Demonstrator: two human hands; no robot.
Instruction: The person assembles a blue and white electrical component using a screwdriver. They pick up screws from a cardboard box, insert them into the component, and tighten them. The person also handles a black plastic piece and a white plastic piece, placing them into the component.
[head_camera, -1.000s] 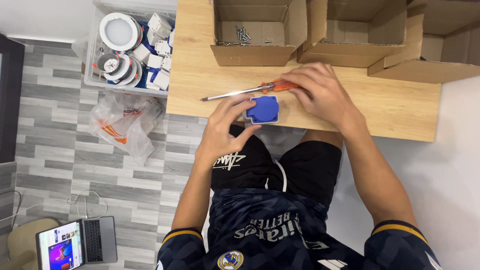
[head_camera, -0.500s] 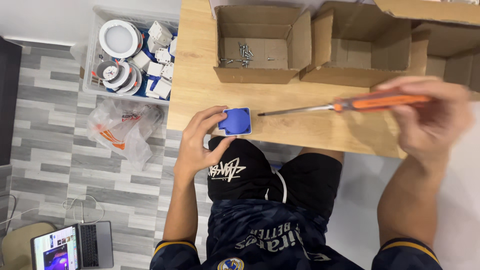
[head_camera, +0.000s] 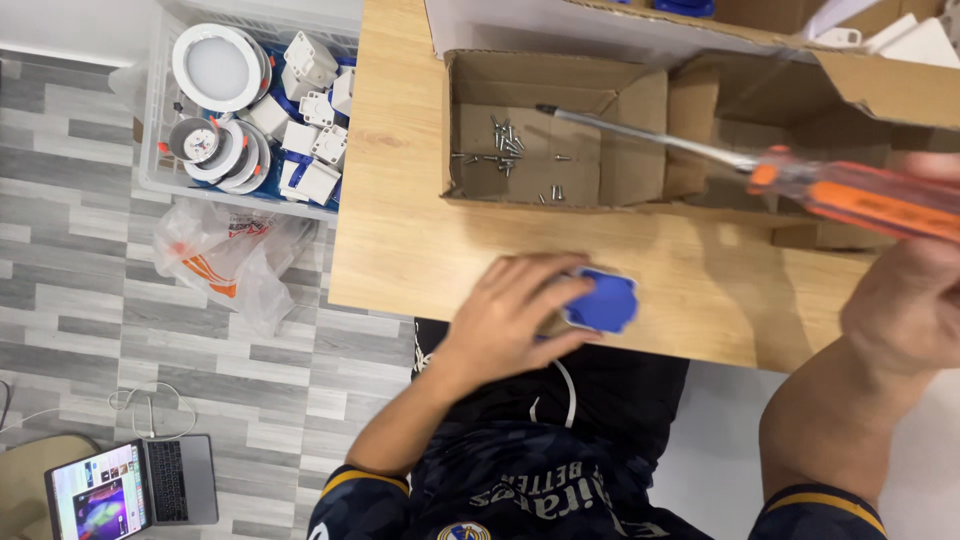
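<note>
- Blue plastic part (head_camera: 602, 302) sits near the front edge of the wooden table (head_camera: 400, 230), pinned under the fingers of the left hand (head_camera: 510, 320).
- Right hand (head_camera: 905, 300) is wrapped round an orange-handled screwdriver (head_camera: 760, 165), tip hovering over the loose screws (head_camera: 505, 150) in an open cardboard box (head_camera: 550, 130).
- No screw picked yet, by the look of it; fastening remains undone.
- White fittings fill a crate (head_camera: 250, 110) on the floor.

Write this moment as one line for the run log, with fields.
left hand: holds blue plastic part on wooden table | right hand: grips orange-handled screwdriver, tip over cardboard box of small metal screws
</note>
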